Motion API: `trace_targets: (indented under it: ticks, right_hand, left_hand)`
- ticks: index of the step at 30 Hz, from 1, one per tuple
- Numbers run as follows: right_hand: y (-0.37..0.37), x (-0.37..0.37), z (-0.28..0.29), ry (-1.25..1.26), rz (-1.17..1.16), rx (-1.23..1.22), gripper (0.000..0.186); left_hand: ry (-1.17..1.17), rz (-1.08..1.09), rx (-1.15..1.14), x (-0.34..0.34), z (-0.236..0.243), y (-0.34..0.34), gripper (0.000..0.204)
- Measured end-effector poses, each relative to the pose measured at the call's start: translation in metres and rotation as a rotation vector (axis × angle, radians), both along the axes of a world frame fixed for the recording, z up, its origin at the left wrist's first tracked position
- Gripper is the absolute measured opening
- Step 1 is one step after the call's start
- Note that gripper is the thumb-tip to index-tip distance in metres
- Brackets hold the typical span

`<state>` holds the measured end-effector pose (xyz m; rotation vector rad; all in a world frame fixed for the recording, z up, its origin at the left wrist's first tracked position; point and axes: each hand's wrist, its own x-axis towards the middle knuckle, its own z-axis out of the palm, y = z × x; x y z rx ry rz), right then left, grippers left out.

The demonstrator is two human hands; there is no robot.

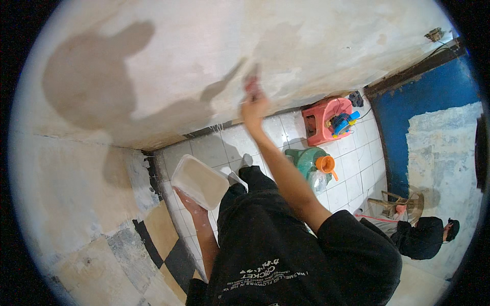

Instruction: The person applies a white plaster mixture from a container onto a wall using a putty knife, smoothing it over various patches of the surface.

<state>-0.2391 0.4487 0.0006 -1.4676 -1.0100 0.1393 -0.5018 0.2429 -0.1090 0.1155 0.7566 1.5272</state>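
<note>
A pale rectangular plastic tub (211, 177) with a whitish, creamy fill rests on my left hand (188, 198), whose fingers are closed at its near left corner and partly hidden beneath it. My right hand (254, 109) is raised to the whitish wall (204, 46), wrapped round a paintbrush (252, 81) with a red part and a pale tip. Motion smears the brush, and I cannot tell whether its tip touches the wall. A dark shadow of my head, arm and brush falls across the wall left of it.
On the white tiled floor (343, 166) stand a pink plastic stool (320, 125) carrying a blue object, and a green container (304, 159) with an orange jug (325, 164). Another person (421, 237) in dark clothes is at the right, by a wooden chair (390, 201) and a blue, partly whitened wall (395, 122).
</note>
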Motion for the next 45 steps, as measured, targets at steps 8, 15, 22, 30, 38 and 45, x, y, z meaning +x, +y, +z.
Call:
trace_targets:
  ticks: [8,15,22,30,38,45]
  right_hand:
    - [0.079,0.216,-0.155,1.268,-0.028,-0.346,0.031]
    - [0.135,0.170,-0.048,1.364,0.143,-0.175,0.025]
    - [0.033,0.195,0.093,1.325,0.390,0.036,0.033]
    - [0.058,0.272,-0.118,1.416,0.218,-0.329,0.033]
    - [0.096,0.233,-0.016,1.193,0.287,-0.241,0.029]
    - [-0.016,0.237,0.161,1.008,0.336,0.118,0.024]
  left_hand:
    - [0.158,0.075,-0.153,0.014,0.036,-0.004,0.062]
    - [0.251,0.132,-0.229,0.002,0.044,-0.026,0.064]
    - [-0.045,0.114,-0.079,-0.012,-0.008,-0.035,0.068]
    - [0.026,0.081,-0.116,-0.005,0.012,-0.025,0.067]
    - [0.301,0.130,-0.259,-0.003,0.032,-0.017,0.065]
    - [0.159,0.011,-0.114,0.018,0.034,0.011,0.064]
